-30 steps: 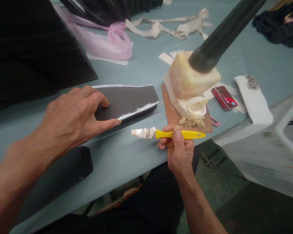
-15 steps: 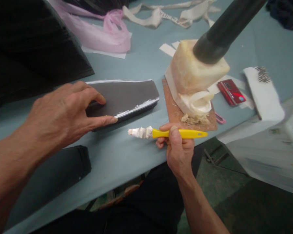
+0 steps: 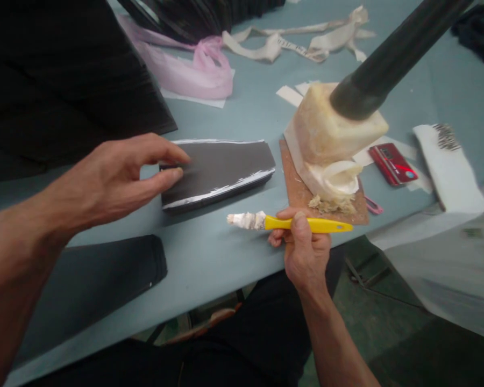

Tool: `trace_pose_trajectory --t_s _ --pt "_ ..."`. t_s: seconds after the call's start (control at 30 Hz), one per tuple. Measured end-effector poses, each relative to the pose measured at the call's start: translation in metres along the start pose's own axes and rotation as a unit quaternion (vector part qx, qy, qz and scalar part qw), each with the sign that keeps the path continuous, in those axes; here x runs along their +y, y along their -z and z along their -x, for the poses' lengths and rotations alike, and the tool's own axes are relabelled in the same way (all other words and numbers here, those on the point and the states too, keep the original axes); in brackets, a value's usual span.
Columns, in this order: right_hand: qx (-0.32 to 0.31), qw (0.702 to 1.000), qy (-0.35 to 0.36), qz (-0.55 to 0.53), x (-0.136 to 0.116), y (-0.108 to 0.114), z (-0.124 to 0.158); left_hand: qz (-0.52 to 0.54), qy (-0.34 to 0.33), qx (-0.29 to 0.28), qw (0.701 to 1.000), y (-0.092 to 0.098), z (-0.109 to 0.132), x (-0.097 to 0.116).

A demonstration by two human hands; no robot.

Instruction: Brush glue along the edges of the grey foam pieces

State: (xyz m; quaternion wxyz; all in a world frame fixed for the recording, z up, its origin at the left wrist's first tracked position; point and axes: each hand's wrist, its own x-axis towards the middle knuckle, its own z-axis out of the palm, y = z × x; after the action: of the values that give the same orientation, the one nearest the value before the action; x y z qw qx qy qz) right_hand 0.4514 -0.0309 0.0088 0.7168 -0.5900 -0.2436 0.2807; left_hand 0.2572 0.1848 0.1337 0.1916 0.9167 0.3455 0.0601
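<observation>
My left hand point(image 3: 121, 180) pinches the near end of a stack of dark grey pieces point(image 3: 221, 169) with white glue along the edges, lying flat on the blue table point(image 3: 210, 252). My right hand point(image 3: 302, 247) is closed on a yellow-handled brush point(image 3: 294, 222) whose bristles, caked with white glue, point left just above the table edge. Right of the stack a cream, glue-crusted container point(image 3: 331, 137) sits on a brown board point(image 3: 298, 188), with a black tube point(image 3: 391, 54) entering its top.
A red phone point(image 3: 393, 164) and a white foam block point(image 3: 452, 172) lie at the right. Pink plastic point(image 3: 197, 72) and beige strips point(image 3: 306, 45) lie at the back. Black fabric point(image 3: 56, 86) covers the left; another dark piece point(image 3: 92, 285) lies near the front edge.
My left hand has gone from resting flat on the grey stack to pinching its near end with thumb and forefinger. The brush hand has barely moved.
</observation>
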Motion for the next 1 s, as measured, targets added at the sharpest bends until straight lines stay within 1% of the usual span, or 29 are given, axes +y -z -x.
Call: trace_pose_trajectory --t_s 0.03,0.1,0.17,0.27,0.4,0.5,0.57,0.63,0.67,0.7,0.73,0.8,0.87,0.93,1.0 --pt "0.001 1.000 0.001 -0.003 0.000 0.001 0.000 0.014 0.013 0.024 1.000 0.002 0.002 -0.002" --pt "0.004 1.000 0.003 -0.012 0.000 0.001 -0.001 0.005 0.042 0.060 0.997 0.004 0.009 -0.007" --pt "0.010 1.000 0.005 -0.020 0.000 0.001 -0.002 -0.014 0.048 0.065 0.997 0.003 0.018 -0.015" --pt "0.021 0.999 0.016 -0.028 -0.001 0.000 -0.002 -0.010 -0.001 0.049 0.999 -0.005 0.029 -0.030" --pt "0.021 0.997 0.061 -0.031 -0.009 -0.003 0.001 -0.008 -0.081 0.064 0.995 -0.021 0.037 -0.050" --pt "0.005 0.991 0.135 0.007 -0.026 -0.010 0.004 -0.006 -0.109 0.066 0.992 -0.028 0.037 -0.059" --pt "-0.017 0.978 0.198 0.066 -0.039 -0.020 0.003 -0.002 -0.116 0.061 0.991 -0.031 0.036 -0.062" --pt "-0.058 0.954 0.252 0.154 -0.050 -0.034 -0.003 0.001 -0.120 0.054 0.991 -0.032 0.036 -0.063" --pt "-0.094 0.936 0.273 0.201 -0.054 -0.042 -0.007 0.002 -0.120 0.053 0.991 -0.033 0.036 -0.064" --pt "-0.113 0.918 0.295 0.240 -0.057 -0.050 -0.012 0.004 -0.120 0.053 0.991 -0.035 0.036 -0.065" --pt "-0.135 0.898 0.306 0.286 -0.059 -0.058 -0.017 0.005 -0.121 0.056 0.991 -0.036 0.036 -0.066" --pt "-0.155 0.857 0.315 0.377 -0.061 -0.074 -0.027 0.009 -0.126 0.068 0.990 -0.039 0.035 -0.068" --pt "-0.175 0.816 0.301 0.462 -0.061 -0.089 -0.034 0.012 -0.132 0.077 0.988 -0.043 0.034 -0.069" --pt "-0.193 0.778 0.271 0.533 -0.062 -0.103 -0.038 0.017 -0.133 0.083 0.987 -0.045 0.032 -0.071" --pt "-0.201 0.746 0.242 0.587 -0.063 -0.116 -0.039 0.025 -0.132 0.087 0.987 -0.047 0.031 -0.072"
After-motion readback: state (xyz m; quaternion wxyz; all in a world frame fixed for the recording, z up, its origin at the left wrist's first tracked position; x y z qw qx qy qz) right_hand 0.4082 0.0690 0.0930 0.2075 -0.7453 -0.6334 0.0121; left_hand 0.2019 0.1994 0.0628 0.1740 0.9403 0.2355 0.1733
